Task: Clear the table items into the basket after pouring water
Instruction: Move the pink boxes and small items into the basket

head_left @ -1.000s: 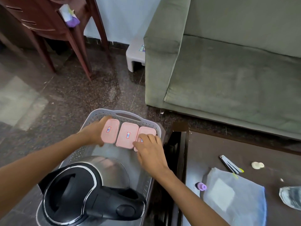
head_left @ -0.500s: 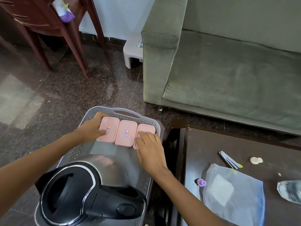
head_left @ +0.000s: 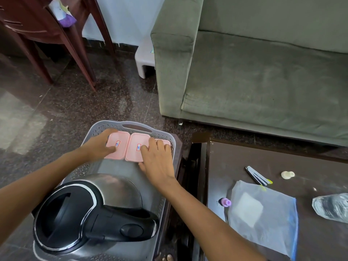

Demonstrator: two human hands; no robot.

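A grey perforated basket [head_left: 135,127] sits on the floor left of the dark table [head_left: 244,157]. Three pink lidded boxes lie in a row at its far end. My left hand [head_left: 98,146] grips the left pink box [head_left: 120,154], fingers over its far edge and thumb on the lid. The middle pink box [head_left: 134,147] lies between my hands. My right hand [head_left: 158,161] covers most of the right pink box [head_left: 166,142], with fingertips reaching the middle box. A steel and black kettle [head_left: 84,213] lies in the basket's near end.
On the table lie a nail clipper [head_left: 257,176], a clear zip bag [head_left: 263,213], a small purple cap [head_left: 225,202], a white lump [head_left: 287,174] and a crumpled clear bottle [head_left: 333,206]. A green sofa [head_left: 263,72], a white stool [head_left: 146,59] and wooden furniture [head_left: 47,25] stand beyond.
My right hand has slid farther over the right pink box and now touches the middle one. My left thumb has moved onto the left box's lid.
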